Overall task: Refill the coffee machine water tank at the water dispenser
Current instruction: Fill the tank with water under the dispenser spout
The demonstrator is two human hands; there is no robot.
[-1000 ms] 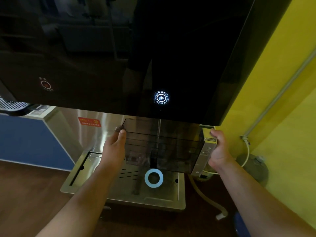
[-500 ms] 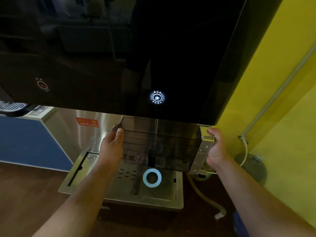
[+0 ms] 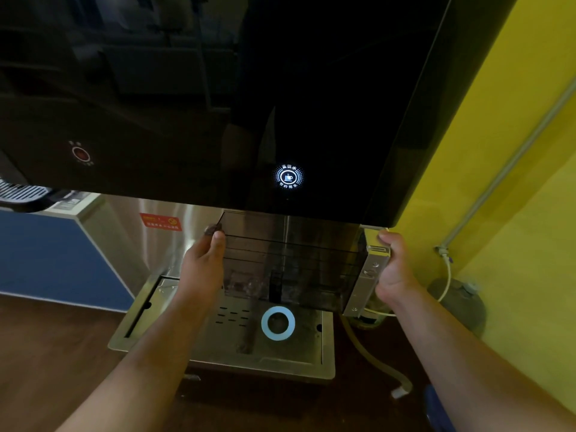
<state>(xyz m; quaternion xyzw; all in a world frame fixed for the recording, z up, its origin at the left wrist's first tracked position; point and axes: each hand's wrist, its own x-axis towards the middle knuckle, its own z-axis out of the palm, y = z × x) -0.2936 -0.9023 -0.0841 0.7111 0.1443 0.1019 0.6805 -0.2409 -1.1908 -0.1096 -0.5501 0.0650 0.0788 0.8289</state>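
While both hands are gripping the smoky water tank [image 3: 290,263] between them, left hand [image 3: 202,269] closed on its left wall and right hand [image 3: 394,269] wrapped round its metal end, it is hanging above the drip tray [image 3: 224,353]. Beyond, the lit warm-water button [image 3: 289,177] is glowing; filling seems under way or imminent, so the next move is probably keeping it level under the outlet.

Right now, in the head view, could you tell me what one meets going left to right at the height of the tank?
Blue panel → red sticker → left hand → water tank → right hand → white cord → yellow wall.
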